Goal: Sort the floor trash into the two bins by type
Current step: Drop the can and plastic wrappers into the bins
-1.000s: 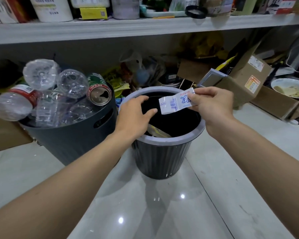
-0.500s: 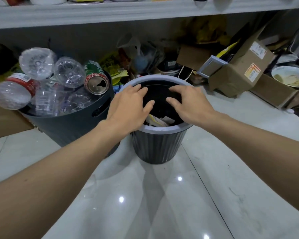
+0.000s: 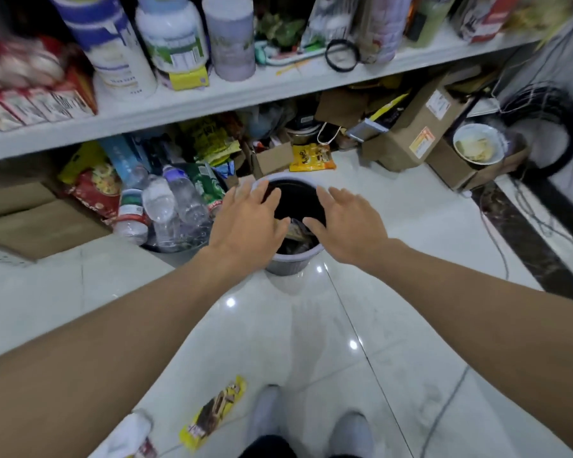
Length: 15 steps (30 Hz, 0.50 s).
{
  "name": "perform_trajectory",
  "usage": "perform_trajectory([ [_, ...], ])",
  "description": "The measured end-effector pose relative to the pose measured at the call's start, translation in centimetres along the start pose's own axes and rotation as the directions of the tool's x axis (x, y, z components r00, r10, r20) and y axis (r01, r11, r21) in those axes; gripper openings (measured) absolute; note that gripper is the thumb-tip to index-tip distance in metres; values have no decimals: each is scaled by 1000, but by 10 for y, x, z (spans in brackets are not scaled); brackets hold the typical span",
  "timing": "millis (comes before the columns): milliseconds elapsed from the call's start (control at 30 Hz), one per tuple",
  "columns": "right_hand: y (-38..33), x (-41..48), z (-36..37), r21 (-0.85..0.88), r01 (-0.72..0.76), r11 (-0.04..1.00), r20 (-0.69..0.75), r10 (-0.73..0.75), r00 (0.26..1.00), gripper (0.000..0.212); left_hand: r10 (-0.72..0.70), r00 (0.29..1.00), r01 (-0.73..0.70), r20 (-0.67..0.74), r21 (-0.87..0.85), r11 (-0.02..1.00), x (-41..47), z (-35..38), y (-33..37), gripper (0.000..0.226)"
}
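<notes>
A small grey ribbed bin (image 3: 288, 264) stands on the white tile floor with wrappers and paper inside. My left hand (image 3: 245, 226) and my right hand (image 3: 344, 223) hover over its mouth, fingers spread and empty. Left of it a larger dark bin (image 3: 176, 251) is piled with clear plastic bottles (image 3: 176, 206) and a green can. On the floor near my feet lie a yellow snack wrapper (image 3: 214, 413) and a crumpled white piece of trash (image 3: 129, 436). An orange-yellow packet (image 3: 311, 157) lies on the floor behind the grey bin.
A white shelf (image 3: 212, 100) with jars and boxes runs overhead. Under it sit cardboard boxes (image 3: 417, 127), snack bags and a bowl (image 3: 478, 143). Cables trail along the right wall. My two shoes (image 3: 311, 421) show at the bottom.
My right hand dropped the small white paper slip into the grey bin and both hands now hover open above it. The view has pulled back and up, showing floor trash near my feet.
</notes>
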State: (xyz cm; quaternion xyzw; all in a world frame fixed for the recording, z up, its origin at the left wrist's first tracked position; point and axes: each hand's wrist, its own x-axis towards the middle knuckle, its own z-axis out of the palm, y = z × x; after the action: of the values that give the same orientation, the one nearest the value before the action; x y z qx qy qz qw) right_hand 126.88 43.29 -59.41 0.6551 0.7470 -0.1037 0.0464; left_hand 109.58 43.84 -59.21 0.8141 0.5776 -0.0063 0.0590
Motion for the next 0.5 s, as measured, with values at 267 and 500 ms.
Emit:
perform_trajectory([
  [267,-48,-69,-123,73,-79,994,62,75,995,64,71,994,-72,80,15,997,-62,-139,18,60],
  [500,-80,-138,-165,17,-82,996,65,81,995,63,85,994,-88,70,48,995,-125,-198,16,60],
])
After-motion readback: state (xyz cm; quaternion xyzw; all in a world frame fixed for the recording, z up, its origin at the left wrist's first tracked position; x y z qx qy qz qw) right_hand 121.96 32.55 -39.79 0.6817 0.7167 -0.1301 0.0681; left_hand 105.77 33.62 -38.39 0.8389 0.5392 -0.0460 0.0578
